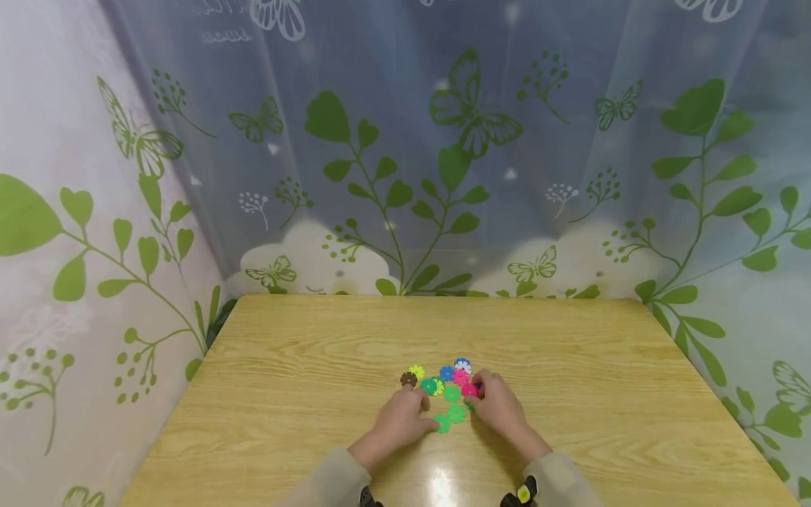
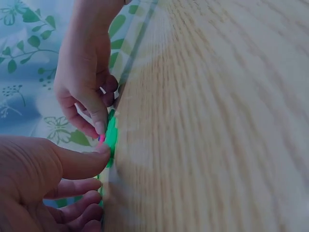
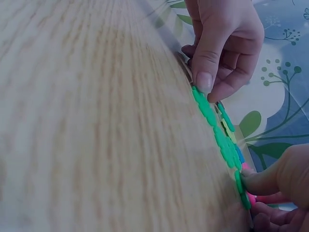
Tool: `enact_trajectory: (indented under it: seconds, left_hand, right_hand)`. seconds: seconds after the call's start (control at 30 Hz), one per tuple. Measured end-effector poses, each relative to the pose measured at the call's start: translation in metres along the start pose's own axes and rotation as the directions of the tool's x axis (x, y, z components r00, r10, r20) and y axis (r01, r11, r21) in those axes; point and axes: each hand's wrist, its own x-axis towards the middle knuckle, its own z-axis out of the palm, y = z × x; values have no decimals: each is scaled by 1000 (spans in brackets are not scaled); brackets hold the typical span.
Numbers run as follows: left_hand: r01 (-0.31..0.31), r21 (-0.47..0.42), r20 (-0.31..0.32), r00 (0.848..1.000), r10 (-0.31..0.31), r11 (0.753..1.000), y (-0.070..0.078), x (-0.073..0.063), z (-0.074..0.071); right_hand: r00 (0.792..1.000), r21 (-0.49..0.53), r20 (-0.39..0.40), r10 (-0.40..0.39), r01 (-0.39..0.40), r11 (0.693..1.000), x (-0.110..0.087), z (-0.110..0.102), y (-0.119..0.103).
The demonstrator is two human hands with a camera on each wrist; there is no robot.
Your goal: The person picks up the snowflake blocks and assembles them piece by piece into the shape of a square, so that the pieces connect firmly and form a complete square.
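Small notched plastic discs lie in a cluster on the wooden table. My left hand [image 1: 399, 421] is at the cluster's left side, its thumb touching a green disc [image 1: 441, 423] at the near edge. Its other fingers are bent near a brown disc [image 1: 408, 379], with a gap between them and the thumb in the left wrist view. On the right side, my right hand [image 1: 500, 405] pinches a pink disc [image 1: 469, 390] between thumb and fingers. A green disc [image 3: 241, 186] is by the right thumb in the right wrist view. The fingers partly hide the discs there.
Between the hands lie more green discs [image 1: 456, 413]. Behind them are a yellow disc [image 1: 416, 371], a blue disc [image 1: 446, 374] and a white disc [image 1: 463, 368]. The wooden table [image 1: 285, 366] reaches back to a leaf-patterned curtain [image 1: 393, 176].
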Motion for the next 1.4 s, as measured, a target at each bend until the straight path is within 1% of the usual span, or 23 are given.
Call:
enact_trajectory:
  seconds: [0.27,0.47,0.6,0.77,0.97,1.1,1.23,1.4]
  left_hand:
    - [-18,-28,-1,1000,18,999,4,-1,0]
    - [5,7,6,1000,-5,1000,5,-2,3]
    - [13,-3,-6,1000,-13,1000,4,0,5]
    - [5,-60,-12,1000,-6,998,4,1,7]
    - [12,-181,-9,1000,-13,983,4,2,9]
    - [-7,-238,-16,1000,3,971,4,2,7]
    - [-28,-304,-28,999,20,952,3,3,2]
    - [-24,-398,-46,999,6,917,1,5,-5]
  right_hand:
    - [1000,17,6,19,-19,1000,2,-1,-2]
    - [999,51,0,48,-48,998,1,-1,0]
    - [999,75,-2,34,-33,997,-1,-1,0]
    - [1000,99,-20,21,-19,995,-2,-3,1]
    - [999,127,-47,-8,14,992,-3,-1,3]
    - [993,182,-106,-43,62,981,-4,-1,2]
    - [982,223,-172,-82,120,967,-5,-3,0]
    - [972,254,-211,-108,161,954,-7,-6,-5]
